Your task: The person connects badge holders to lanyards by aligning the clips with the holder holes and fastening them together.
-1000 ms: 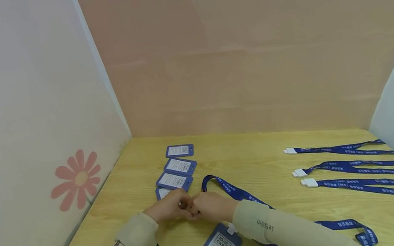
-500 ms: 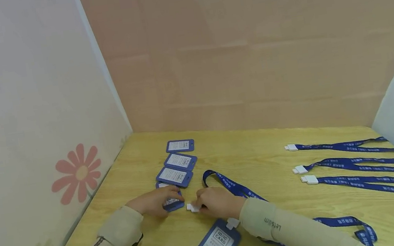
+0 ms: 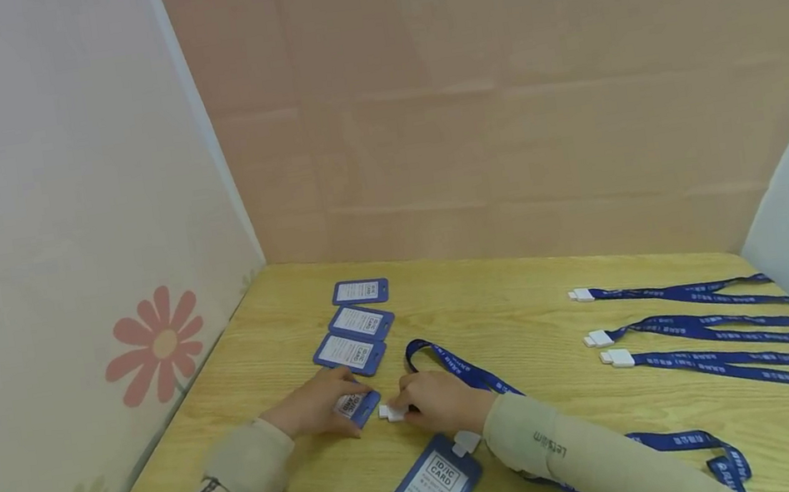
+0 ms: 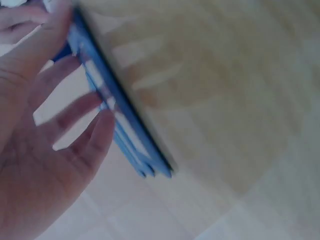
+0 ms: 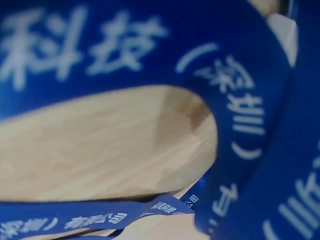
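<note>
In the head view my left hand grips a blue-framed ID card holder by its edges, thumb on the near side. The left wrist view shows this card holder edge-on, tilted off the wooden surface. Just to its right, my right hand pinches the white plastic clip of a blue lanyard. Clip and card holder are close but apart. The strap loops behind the right hand and passes under the forearm. In the right wrist view, the printed lanyard fills much of the frame and the fingers are hidden.
Several blue card holders lie in a column at back left. Another card holder, with a white clip attached, lies near the front. Several lanyards with white clips are laid out on the right. Walls enclose the back and both sides.
The hands were together at first, then separated. My left hand has picked up the lowest card holder of the column and brought it right, close to the clip. The right hand has barely moved.
</note>
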{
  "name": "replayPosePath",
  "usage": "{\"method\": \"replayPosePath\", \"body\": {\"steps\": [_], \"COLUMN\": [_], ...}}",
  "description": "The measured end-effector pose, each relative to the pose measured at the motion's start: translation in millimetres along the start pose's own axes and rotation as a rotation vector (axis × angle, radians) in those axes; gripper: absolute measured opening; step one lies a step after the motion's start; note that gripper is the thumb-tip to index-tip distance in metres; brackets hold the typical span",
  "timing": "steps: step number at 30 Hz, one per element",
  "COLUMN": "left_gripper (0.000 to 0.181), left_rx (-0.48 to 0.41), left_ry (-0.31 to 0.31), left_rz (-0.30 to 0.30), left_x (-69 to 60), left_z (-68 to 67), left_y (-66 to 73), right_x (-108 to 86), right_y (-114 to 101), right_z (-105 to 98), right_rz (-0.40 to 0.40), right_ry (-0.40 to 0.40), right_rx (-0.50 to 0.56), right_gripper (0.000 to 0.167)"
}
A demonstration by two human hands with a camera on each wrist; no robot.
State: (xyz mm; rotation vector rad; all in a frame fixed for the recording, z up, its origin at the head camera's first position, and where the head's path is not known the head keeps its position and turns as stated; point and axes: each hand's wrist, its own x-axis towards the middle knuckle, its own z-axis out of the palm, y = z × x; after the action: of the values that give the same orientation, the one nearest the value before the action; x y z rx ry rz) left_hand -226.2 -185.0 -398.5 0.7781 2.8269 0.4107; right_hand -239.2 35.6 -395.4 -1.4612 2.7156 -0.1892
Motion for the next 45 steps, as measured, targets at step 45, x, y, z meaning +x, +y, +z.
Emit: {"method": "replayPosePath", "body": {"steps": [45], "left_gripper": [0.065], "left_rx": [0.024], "left_ry": [0.016], "left_rz": [-0.099], "left_x": [10.2], "left_z": [8.9], "left_y": [9.2], "right_x": [17.5], "right_y": [7], "right_z": [-1], "right_rz": [0.044], "right_ry": [-0.065], "right_rx": [0.084], "right_gripper": [0.03]}}
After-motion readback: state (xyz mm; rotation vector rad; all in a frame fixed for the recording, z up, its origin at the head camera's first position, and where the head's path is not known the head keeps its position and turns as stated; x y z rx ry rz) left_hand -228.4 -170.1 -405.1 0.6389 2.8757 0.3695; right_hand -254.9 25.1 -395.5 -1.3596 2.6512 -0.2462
